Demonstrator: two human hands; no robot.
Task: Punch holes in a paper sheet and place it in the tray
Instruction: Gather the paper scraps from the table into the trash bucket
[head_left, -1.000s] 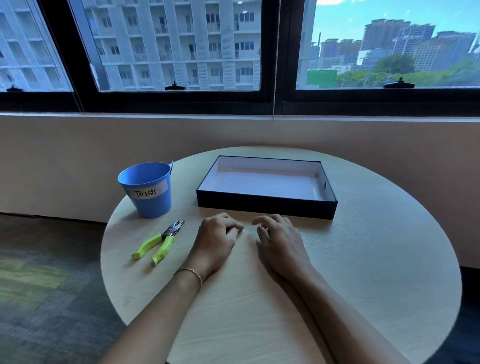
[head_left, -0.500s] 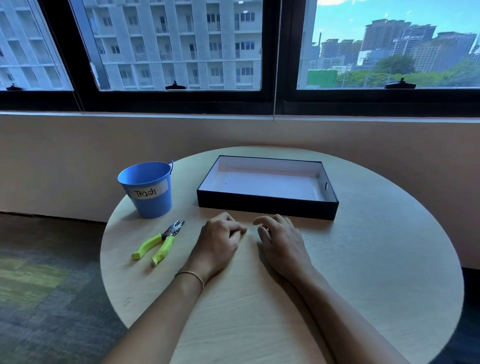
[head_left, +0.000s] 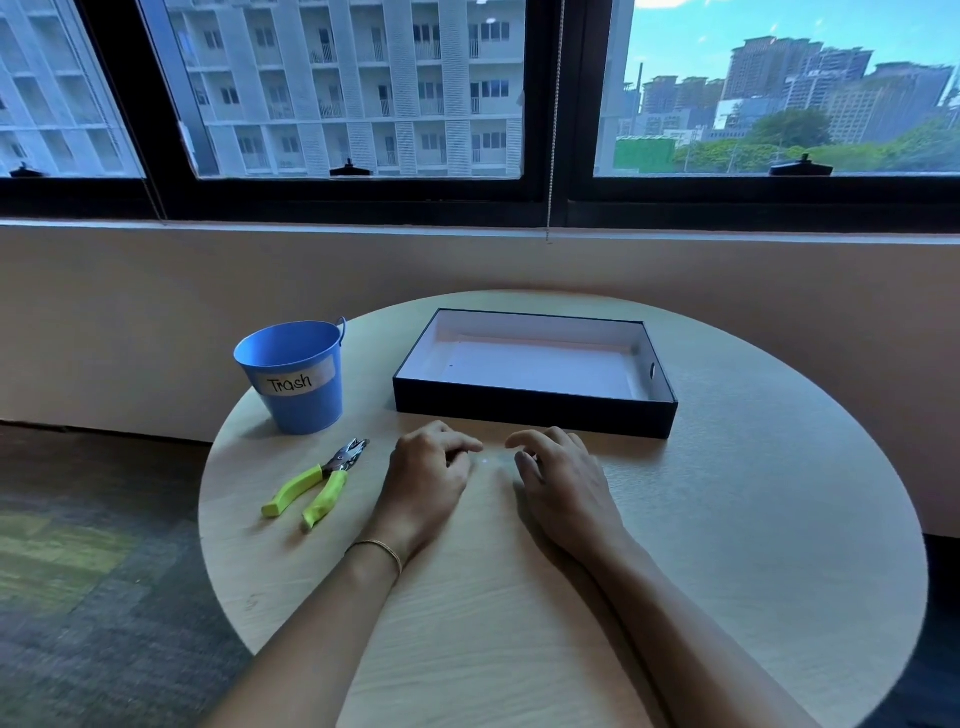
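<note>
Both our hands sit on the round tabletop (head_left: 727, 545), just near of the tray (head_left: 535, 410). Our left hand (head_left: 428, 470) is curled loosely, our right hand (head_left: 563, 480) has its fingers bent down, and neither grips anything we can make out. Between them there's a tiny pale dot (head_left: 485, 461), can't tell what it is. We see no clear sheet; the tray's floor looks white. Left of our hands lies the green-handled punch (head_left: 317, 486), and far of it stands a blue bucket (head_left: 293, 376) labelled "Trash".
</note>
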